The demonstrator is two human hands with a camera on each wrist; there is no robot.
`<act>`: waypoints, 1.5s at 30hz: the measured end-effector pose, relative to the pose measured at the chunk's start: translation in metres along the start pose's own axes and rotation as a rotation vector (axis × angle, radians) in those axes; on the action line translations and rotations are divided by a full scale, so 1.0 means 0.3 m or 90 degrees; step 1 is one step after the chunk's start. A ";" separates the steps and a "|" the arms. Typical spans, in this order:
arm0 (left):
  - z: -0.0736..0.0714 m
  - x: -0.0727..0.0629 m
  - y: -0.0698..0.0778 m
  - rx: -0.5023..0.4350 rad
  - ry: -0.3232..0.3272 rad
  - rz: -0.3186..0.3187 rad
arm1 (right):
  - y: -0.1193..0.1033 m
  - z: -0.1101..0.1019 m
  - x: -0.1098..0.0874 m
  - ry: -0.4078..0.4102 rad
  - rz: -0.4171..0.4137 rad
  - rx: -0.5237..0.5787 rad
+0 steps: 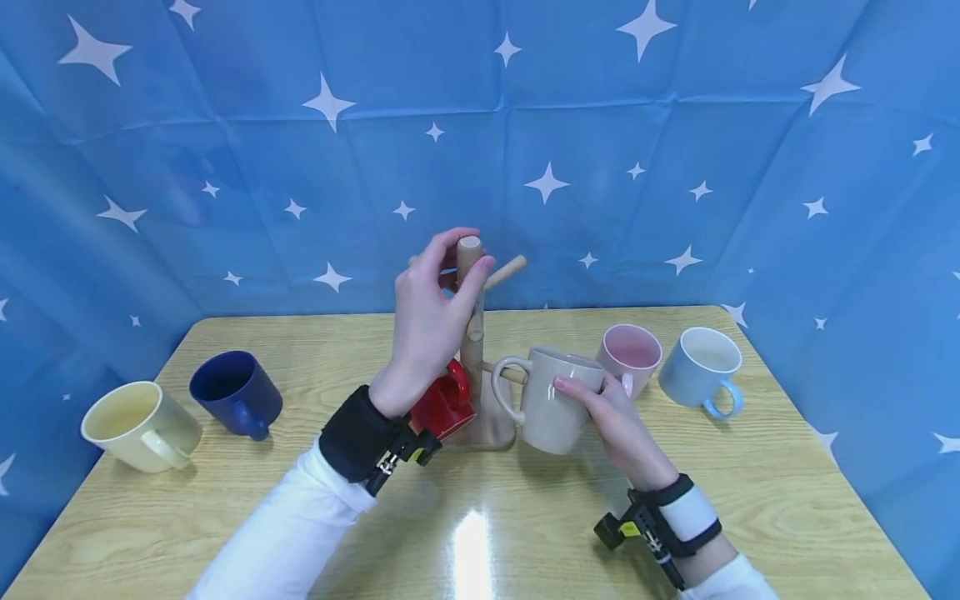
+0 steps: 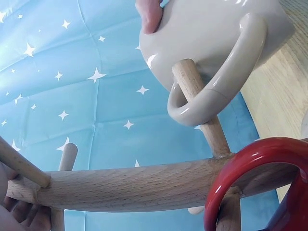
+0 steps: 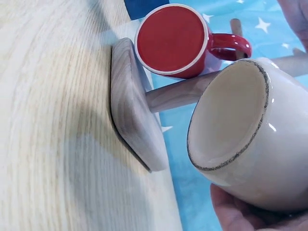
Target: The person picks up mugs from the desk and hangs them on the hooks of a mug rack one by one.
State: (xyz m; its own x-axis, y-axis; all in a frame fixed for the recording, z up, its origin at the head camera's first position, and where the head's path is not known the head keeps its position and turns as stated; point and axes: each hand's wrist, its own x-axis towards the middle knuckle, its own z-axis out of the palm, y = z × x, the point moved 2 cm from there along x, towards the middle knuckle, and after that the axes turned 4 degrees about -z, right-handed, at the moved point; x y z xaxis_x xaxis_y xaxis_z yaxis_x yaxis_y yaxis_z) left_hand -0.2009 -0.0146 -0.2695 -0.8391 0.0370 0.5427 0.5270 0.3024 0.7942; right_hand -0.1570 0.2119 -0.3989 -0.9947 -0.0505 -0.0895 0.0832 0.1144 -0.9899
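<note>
There are 6 mugs, 1 wooden mug stand [image 1: 495, 421] and 2 hands at the tabletop [image 1: 562, 533]. The stand is about midway between the tabletop's left and right edges, nearer the far edge than the near one; at least 4 pegs [image 2: 67, 156] show on its post.

The left hand [image 1: 431, 308] grips the top of the post, thumb on 1 side and fingers round the other. The right hand [image 1: 611, 417] holds 1 grey mug [image 1: 558, 408] by its body, just right of the post and above the tabletop, tilted, with 1 peg passing through its handle.

On the stand's left side hangs 1 red mug [image 1: 442, 410], its handle looped round another peg. The other 4 mugs stand on the tabletop: 1 pale yellow mug [image 1: 138, 425] near the left edge, 1 navy mug [image 1: 236, 392] just beside it, 1 pink mug [image 1: 632, 350] partly behind the right hand, and 1 light blue mug [image 1: 693, 375] toward the far right corner.

Each wrist carries 1 strapped device, 2 in all; any print on their yellow patches [image 1: 628, 529] is too small to read. Behind the far edge hangs a blue cloth [image 1: 450, 83] with white stars.
</note>
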 end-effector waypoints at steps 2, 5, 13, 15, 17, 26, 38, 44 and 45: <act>0.002 0.001 -0.001 0.000 0.000 0.000 | 0.003 0.001 0.001 -0.015 0.006 0.009; 0.004 0.002 -0.003 0.000 -0.002 0.000 | 0.009 0.003 0.004 -0.038 0.015 0.025; 0.003 -0.001 -0.002 0.002 -0.006 -0.007 | 0.018 0.009 0.011 -0.044 0.017 0.060; 0.003 -0.002 -0.001 0.004 -0.005 -0.008 | 0.019 0.010 0.012 -0.045 0.018 0.064; 0.002 -0.003 0.000 0.004 -0.005 -0.008 | 0.019 0.011 0.012 -0.046 0.021 0.067; -0.001 -0.002 0.002 0.004 0.002 -0.001 | 0.024 0.027 0.021 -0.053 0.028 0.060; 0.008 0.000 -0.005 0.003 -0.002 -0.005 | 0.053 0.046 0.033 -0.070 0.034 0.063; 0.007 0.001 -0.006 0.004 0.000 -0.003 | 0.055 0.062 0.048 -0.070 0.037 0.082; 0.007 0.001 -0.006 0.004 0.001 -0.003 | 0.056 0.064 0.049 -0.071 0.036 0.086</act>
State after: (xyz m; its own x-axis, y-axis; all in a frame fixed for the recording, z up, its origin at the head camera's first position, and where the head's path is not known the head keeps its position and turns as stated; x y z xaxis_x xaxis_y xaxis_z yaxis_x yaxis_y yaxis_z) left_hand -0.2023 -0.0133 -0.2714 -0.8416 0.0341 0.5390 0.5217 0.3092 0.7951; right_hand -0.1691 0.1941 -0.4189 -0.9761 -0.1578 -0.1491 0.1531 -0.0136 -0.9881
